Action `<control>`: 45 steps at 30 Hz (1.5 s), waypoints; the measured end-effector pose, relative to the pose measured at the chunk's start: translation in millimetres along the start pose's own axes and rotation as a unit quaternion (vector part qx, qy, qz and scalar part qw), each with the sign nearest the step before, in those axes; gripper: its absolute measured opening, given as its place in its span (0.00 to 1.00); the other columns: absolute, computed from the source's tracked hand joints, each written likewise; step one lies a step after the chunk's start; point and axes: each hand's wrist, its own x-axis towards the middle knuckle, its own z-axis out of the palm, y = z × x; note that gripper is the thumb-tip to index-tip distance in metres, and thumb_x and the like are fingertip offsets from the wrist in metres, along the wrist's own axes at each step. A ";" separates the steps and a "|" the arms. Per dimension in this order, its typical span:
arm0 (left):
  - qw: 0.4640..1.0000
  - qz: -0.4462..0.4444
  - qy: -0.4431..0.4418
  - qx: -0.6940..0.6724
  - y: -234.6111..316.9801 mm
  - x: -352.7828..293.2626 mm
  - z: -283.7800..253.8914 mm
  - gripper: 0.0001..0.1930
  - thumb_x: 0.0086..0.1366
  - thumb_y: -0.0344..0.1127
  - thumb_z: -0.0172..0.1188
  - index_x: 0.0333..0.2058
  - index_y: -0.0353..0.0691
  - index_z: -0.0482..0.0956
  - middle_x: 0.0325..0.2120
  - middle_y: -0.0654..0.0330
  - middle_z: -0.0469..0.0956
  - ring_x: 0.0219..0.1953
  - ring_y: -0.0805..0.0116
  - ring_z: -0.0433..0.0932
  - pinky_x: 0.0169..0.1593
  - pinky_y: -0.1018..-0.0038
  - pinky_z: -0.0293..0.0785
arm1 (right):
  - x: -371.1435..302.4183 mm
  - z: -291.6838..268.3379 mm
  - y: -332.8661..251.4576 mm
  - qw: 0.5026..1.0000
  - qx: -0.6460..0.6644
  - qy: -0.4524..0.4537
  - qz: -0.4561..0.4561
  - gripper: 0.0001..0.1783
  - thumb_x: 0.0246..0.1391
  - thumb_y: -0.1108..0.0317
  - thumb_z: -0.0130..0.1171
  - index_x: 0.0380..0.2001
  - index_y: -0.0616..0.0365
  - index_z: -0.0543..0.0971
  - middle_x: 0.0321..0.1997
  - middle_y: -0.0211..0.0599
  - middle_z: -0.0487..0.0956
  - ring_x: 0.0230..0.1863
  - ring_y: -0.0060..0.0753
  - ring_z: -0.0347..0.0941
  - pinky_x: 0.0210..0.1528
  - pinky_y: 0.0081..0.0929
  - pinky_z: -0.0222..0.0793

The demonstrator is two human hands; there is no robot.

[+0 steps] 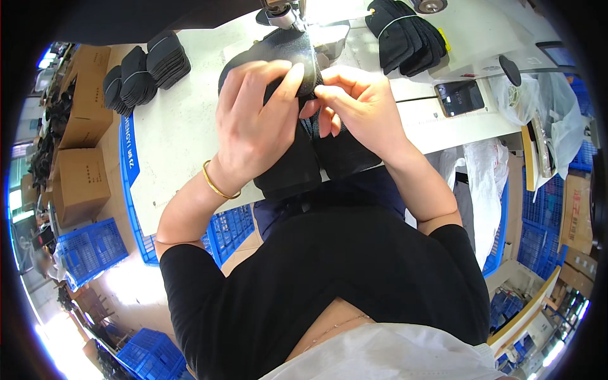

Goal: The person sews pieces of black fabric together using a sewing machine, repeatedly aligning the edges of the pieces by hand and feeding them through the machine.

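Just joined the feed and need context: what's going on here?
A person is working black fabric under a sewing machine head. The left hand lies over the fabric; the right hand has its fingertips at the fabric's edge. How firmly either grips is unclear. Bundled black pieces sit on the table to both sides, with a phone at right.
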 end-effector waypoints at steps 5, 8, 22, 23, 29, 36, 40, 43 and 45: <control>0.998 0.063 -0.003 -0.027 -3.0 -7.3 -4.7 0.16 0.35 0.23 0.62 0.29 0.30 0.83 0.32 0.55 0.79 0.33 0.60 0.79 0.36 0.70 0.79 | -5.2 1.7 -3.6 1.000 -0.003 -0.015 -0.005 0.10 0.60 0.69 0.54 0.30 0.65 0.80 0.25 0.35 0.83 0.18 0.16 0.75 0.20 0.14 0.67; 0.997 0.076 -0.020 -0.024 -0.8 -6.6 -7.5 0.14 0.41 0.17 0.66 0.32 0.31 0.85 0.32 0.57 0.80 0.34 0.61 0.80 0.35 0.71 0.79 | -5.4 3.7 -2.9 1.000 -0.017 -0.003 -0.014 0.11 0.60 0.69 0.54 0.28 0.64 0.79 0.24 0.35 0.83 0.18 0.15 0.74 0.20 0.14 0.66; 0.996 0.085 0.028 0.030 -14.0 -7.0 12.2 0.16 0.38 0.26 0.63 0.32 0.31 0.82 0.33 0.56 0.79 0.38 0.59 0.80 0.39 0.68 0.80 | 10.2 4.6 -6.9 0.998 -0.031 0.032 -0.034 0.14 0.57 0.70 0.50 0.21 0.64 0.78 0.19 0.34 0.81 0.15 0.16 0.72 0.18 0.14 0.63; 0.995 0.087 0.035 0.027 -17.0 -5.9 14.2 0.17 0.37 0.26 0.63 0.32 0.31 0.82 0.33 0.56 0.79 0.37 0.59 0.80 0.39 0.67 0.80 | 13.6 4.2 -5.7 0.998 -0.028 0.033 -0.042 0.14 0.58 0.70 0.50 0.21 0.64 0.78 0.19 0.34 0.81 0.14 0.16 0.72 0.17 0.14 0.64; 0.993 0.107 0.048 0.022 -35.3 0.5 20.1 0.17 0.36 0.26 0.64 0.31 0.32 0.81 0.32 0.57 0.80 0.37 0.60 0.80 0.39 0.68 0.80 | 26.8 1.5 -3.4 0.994 -0.068 0.027 -0.083 0.14 0.60 0.69 0.52 0.23 0.65 0.79 0.20 0.37 0.82 0.14 0.18 0.72 0.16 0.15 0.64; 0.990 0.128 0.057 0.020 -56.3 7.6 29.5 0.14 0.40 0.25 0.64 0.31 0.33 0.81 0.34 0.59 0.81 0.37 0.63 0.81 0.38 0.72 0.79 | 23.9 1.7 0.6 0.997 -0.024 0.045 -0.050 0.12 0.60 0.67 0.54 0.33 0.65 0.81 0.23 0.40 0.83 0.14 0.20 0.72 0.16 0.15 0.63; 0.989 0.119 0.070 0.047 -58.0 8.7 33.5 0.13 0.41 0.25 0.64 0.31 0.33 0.81 0.32 0.61 0.80 0.36 0.64 0.81 0.38 0.73 0.79 | 22.7 1.2 1.2 0.998 -0.027 0.038 -0.045 0.12 0.61 0.66 0.55 0.35 0.65 0.82 0.24 0.40 0.83 0.14 0.19 0.71 0.16 0.15 0.62; 0.991 0.110 0.058 0.049 -54.7 9.0 32.7 0.13 0.41 0.25 0.64 0.31 0.34 0.81 0.32 0.62 0.79 0.36 0.65 0.80 0.37 0.73 0.78 | 22.0 0.2 1.3 0.998 -0.028 0.034 -0.040 0.11 0.61 0.67 0.55 0.36 0.64 0.82 0.24 0.39 0.83 0.14 0.19 0.71 0.16 0.15 0.62; 0.993 0.101 0.044 0.044 -50.8 8.7 30.1 0.12 0.42 0.25 0.64 0.31 0.34 0.80 0.32 0.62 0.79 0.36 0.66 0.79 0.36 0.74 0.78 | 22.4 0.3 2.7 0.998 -0.034 0.030 -0.040 0.11 0.60 0.67 0.55 0.36 0.64 0.82 0.24 0.39 0.83 0.14 0.19 0.71 0.16 0.15 0.62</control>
